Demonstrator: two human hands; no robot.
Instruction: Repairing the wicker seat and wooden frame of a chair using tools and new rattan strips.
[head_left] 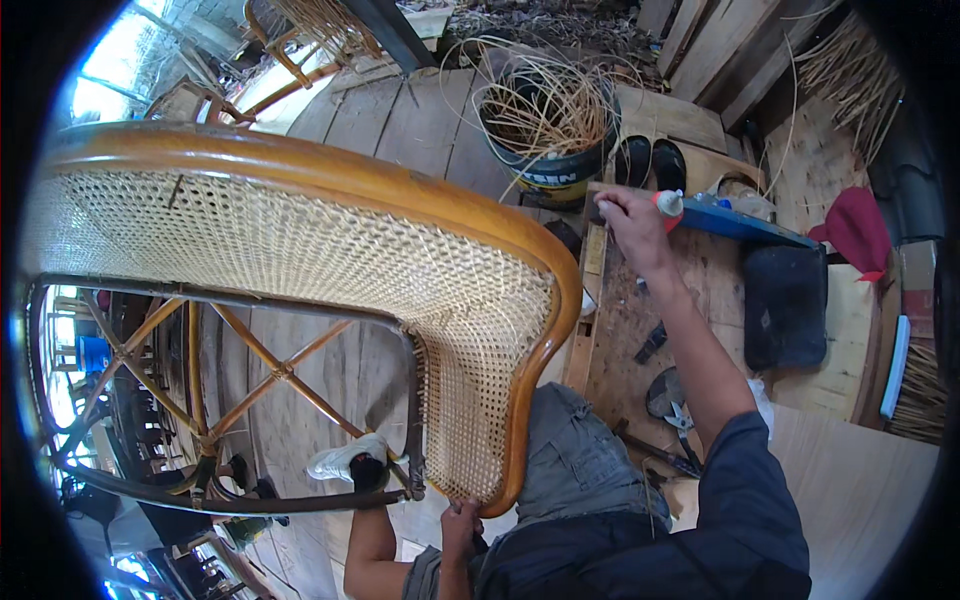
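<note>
The task's thing, a rattan chair (563, 300), is turned on its side across the left and middle of the view and reaches to the person's lap. Its thick outer rim is rounded, glossy and honey-brown, bent into one long curve, and pale cane webbing (330, 235) with small open holes is stretched inside it. The inner rail (415, 420) is darker and duller; through its opening, slim poles (284, 372) are seen crossed and bound at the joints. The left hand (461, 527) is clamped on the lower corner of the rim. The right hand (637, 228) is held well apart from the chair, its fingers curled; whether something small is pinched there cannot be told clearly. Just beside it, a white bottle with a red part (668, 205) is seen. Beyond the rim, a dark bucket with a yellow band (580, 172) is filled with tangled, wiry cane strands (550, 115), and black shoes (668, 162) are set near it. On the rough boards (625, 335) to the right, pliers (682, 418), a flat black case (785, 305) and a crumpled maroon cloth (855, 228) are found. The poles are partly blocked by a white shoe (345, 458), and much of the plank floor (330, 390) is hidden by the chair.
</note>
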